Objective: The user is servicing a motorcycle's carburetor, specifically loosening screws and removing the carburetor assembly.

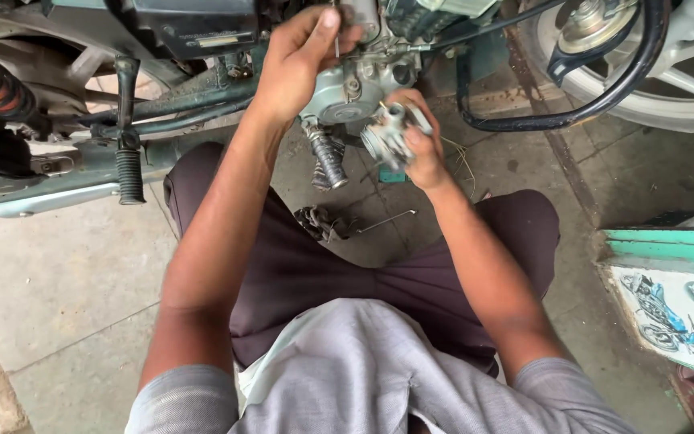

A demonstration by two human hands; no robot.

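Observation:
I squat on a concrete floor in front of a motorcycle (202,32). My left hand (299,56) reaches up to the engine area and pinches a thin metal rod or cable end (336,36) near the top edge of the view. My right hand (423,145) holds a small silver carburettor-like metal part (387,137) just below the grey engine cover (335,96). A ribbed footpeg (327,157) hangs between my two forearms.
A second footpeg (128,173) and the frame sit at left. A black crash guard (572,112) and a white wheel (644,88) are at right. A dark rag (323,221) and thin wire (387,219) lie on the floor. A green-edged board (668,273) stands at right.

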